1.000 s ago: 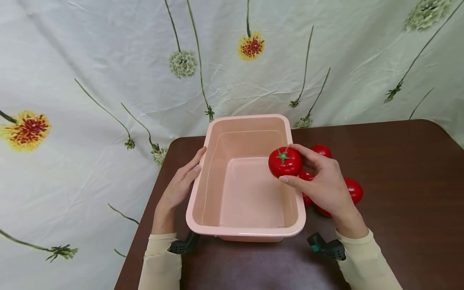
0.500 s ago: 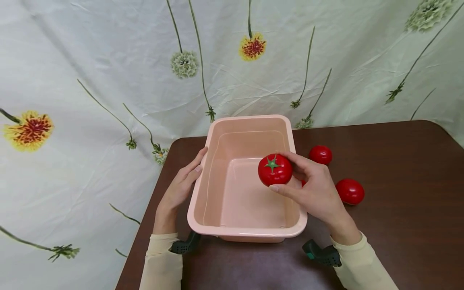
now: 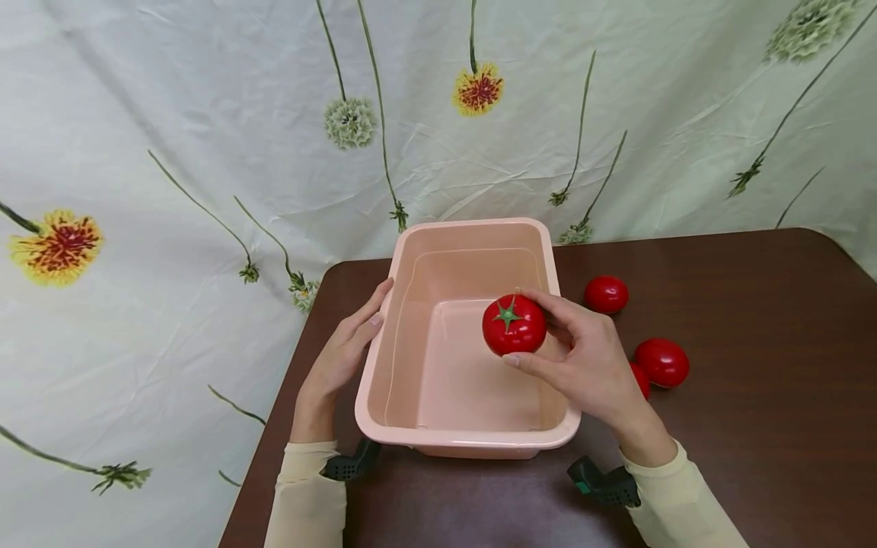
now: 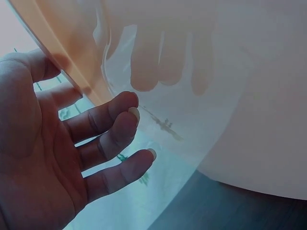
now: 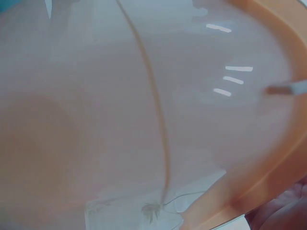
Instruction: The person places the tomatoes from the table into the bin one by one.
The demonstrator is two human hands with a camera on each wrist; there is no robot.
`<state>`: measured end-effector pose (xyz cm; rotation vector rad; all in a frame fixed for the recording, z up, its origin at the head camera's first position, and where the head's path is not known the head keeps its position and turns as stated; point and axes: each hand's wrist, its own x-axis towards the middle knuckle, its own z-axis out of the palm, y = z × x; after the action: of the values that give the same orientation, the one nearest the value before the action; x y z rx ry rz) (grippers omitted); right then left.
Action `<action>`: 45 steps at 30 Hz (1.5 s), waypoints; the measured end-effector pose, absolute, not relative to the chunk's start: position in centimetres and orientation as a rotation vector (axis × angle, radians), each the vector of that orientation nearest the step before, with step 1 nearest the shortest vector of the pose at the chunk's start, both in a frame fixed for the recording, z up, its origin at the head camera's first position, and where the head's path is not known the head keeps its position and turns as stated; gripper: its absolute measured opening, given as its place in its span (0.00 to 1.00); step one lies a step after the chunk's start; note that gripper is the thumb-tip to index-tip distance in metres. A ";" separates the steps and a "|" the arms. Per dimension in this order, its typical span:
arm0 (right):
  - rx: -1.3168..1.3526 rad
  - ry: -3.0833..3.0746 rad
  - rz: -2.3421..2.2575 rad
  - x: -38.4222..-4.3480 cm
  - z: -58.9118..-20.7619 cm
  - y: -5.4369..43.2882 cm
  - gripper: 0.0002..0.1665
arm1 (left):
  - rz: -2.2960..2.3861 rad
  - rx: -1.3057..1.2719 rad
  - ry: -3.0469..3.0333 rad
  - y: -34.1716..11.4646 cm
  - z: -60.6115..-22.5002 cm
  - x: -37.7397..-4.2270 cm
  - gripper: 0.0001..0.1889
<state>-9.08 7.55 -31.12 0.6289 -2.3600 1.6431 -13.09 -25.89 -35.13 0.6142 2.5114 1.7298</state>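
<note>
My right hand pinches a red tomato with a green star-shaped top between thumb and fingers. In the head view the tomato appears over the inside of a pink plastic basin, right of its middle. On the basin's left side my left hand touches the rim. The left wrist view shows that hand with its lower fingers loosely bent and apart from the basin wall, which reflects them. Glossy basin wall fills most of the right wrist view; the tomato cannot be made out there.
Right of the basin, a red tomato lies farther back and another tomato nearer. A third tomato is partly hidden by my right hand. They lie on a dark brown table. A flowered cloth hangs behind.
My right hand has carried the tomato left and slightly nearer, from the basin's right rim to over its inside. The tomatoes at the right are less covered. The left hand stays at the rim.
</note>
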 end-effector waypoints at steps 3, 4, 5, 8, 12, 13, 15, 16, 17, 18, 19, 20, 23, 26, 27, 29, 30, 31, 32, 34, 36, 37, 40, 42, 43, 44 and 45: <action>0.630 -2.354 1.659 -9.1 -31.1 7.5 0.41 | 1.728 0.614 2.513 -25.9 -35.1 -13.0 0.26; 0.630 -2.352 1.660 -9.1 -31.1 7.5 0.41 | 1.727 0.616 2.514 -25.9 -35.1 -13.0 0.26; 0.631 -2.350 1.660 -9.1 -31.2 7.5 0.41 | 1.728 0.617 2.515 -25.9 -35.1 -13.0 0.26; 0.631 -2.347 1.664 -9.0 -31.1 7.5 0.41 | 1.736 0.620 2.512 -25.9 -35.1 -13.0 0.26; 0.636 -2.366 1.620 -9.0 -31.1 7.4 0.42 | 1.741 0.616 2.511 -25.8 -35.0 -13.0 0.26; 0.639 -2.373 1.596 -9.0 -31.1 7.3 0.42 | 1.742 0.614 2.511 -25.8 -35.0 -13.0 0.26; 0.649 -2.384 1.539 -8.9 -31.1 7.2 0.43 | 1.744 0.609 2.510 -25.8 -35.0 -13.0 0.26; 0.654 -2.390 1.503 -8.9 -31.1 7.2 0.43 | 1.745 0.607 2.508 -25.8 -35.1 -13.0 0.26; 0.658 -2.395 1.469 -8.9 -31.2 7.1 0.44 | 1.746 0.607 2.507 -25.8 -35.1 -13.0 0.26; 0.667 -2.394 1.444 -8.8 -31.2 7.1 0.44 | 1.747 0.606 2.506 -25.8 -35.1 -13.0 0.26; 0.671 -2.397 1.423 -8.8 -31.2 7.1 0.44 | 1.746 0.605 2.507 -25.8 -35.1 -13.0 0.26; 0.676 -2.397 1.413 -8.8 -31.2 7.1 0.44 | 1.745 0.604 2.505 -25.8 -35.1 -13.0 0.26; 0.693 -2.386 1.461 -8.8 -31.2 7.1 0.43 | 1.741 0.605 2.506 -25.9 -35.1 -12.9 0.26; 0.691 -2.356 1.601 -8.8 -31.2 7.4 0.39 | 1.734 0.610 2.507 -25.9 -35.1 -13.0 0.26; 0.688 -2.343 1.648 -8.9 -31.2 7.5 0.38 | 1.730 0.613 2.507 -25.9 -35.1 -13.0 0.26; 0.673 -2.322 1.717 -8.9 -31.1 7.7 0.35 | 1.722 0.623 2.505 -25.9 -35.0 -13.0 0.26; 0.660 -2.318 1.731 -9.0 -31.0 7.9 0.33 | 1.721 0.627 2.501 -25.9 -35.0 -13.0 0.26; 0.645 -2.314 1.742 -9.0 -30.9 8.1 0.32 | 1.720 0.630 2.497 -25.8 -35.0 -12.9 0.26; 0.626 -2.313 1.744 -9.1 -30.8 8.3 0.30 | 1.718 0.632 2.496 -25.8 -35.0 -12.9 0.26; 0.582 -2.321 1.720 -9.3 -30.7 8.9 0.28 | 1.717 0.635 2.493 -25.7 -35.0 -12.9 0.26; 0.534 -2.324 1.700 -9.4 -30.6 9.6 0.26 | 1.715 0.634 2.494 -25.7 -35.0 -13.0 0.26; 0.510 -2.322 1.704 -9.6 -30.5 10.0 0.25 | 1.715 0.630 2.496 -25.7 -35.0 -13.0 0.26; 0.442 -2.349 1.677 -10.1 -30.6 11.4 0.24 | 1.712 0.623 2.505 -25.7 -35.0 -13.0 0.26; 0.385 -2.424 1.646 -10.6 -30.7 12.6 0.25 | 1.715 0.623 2.512 -25.7 -35.1 -13.0 0.26; 0.366 -2.478 1.638 -10.8 -30.8 13.3 0.27 | 1.717 0.619 2.515 -25.8 -35.1 -13.0 0.26; 0.354 -2.548 1.614 -11.1 -31.0 14.1 0.28 | 1.719 0.620 2.517 -25.8 -35.1 -13.0 0.26; 0.359 -2.622 1.589 -11.3 -31.2 14.9 0.30 | 1.722 0.620 2.520 -25.8 -35.1 -13.0 0.26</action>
<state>-11.34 14.94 -31.18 0.3586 -2.6215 1.5891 -12.96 -25.81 -35.15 0.6201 2.5201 1.7224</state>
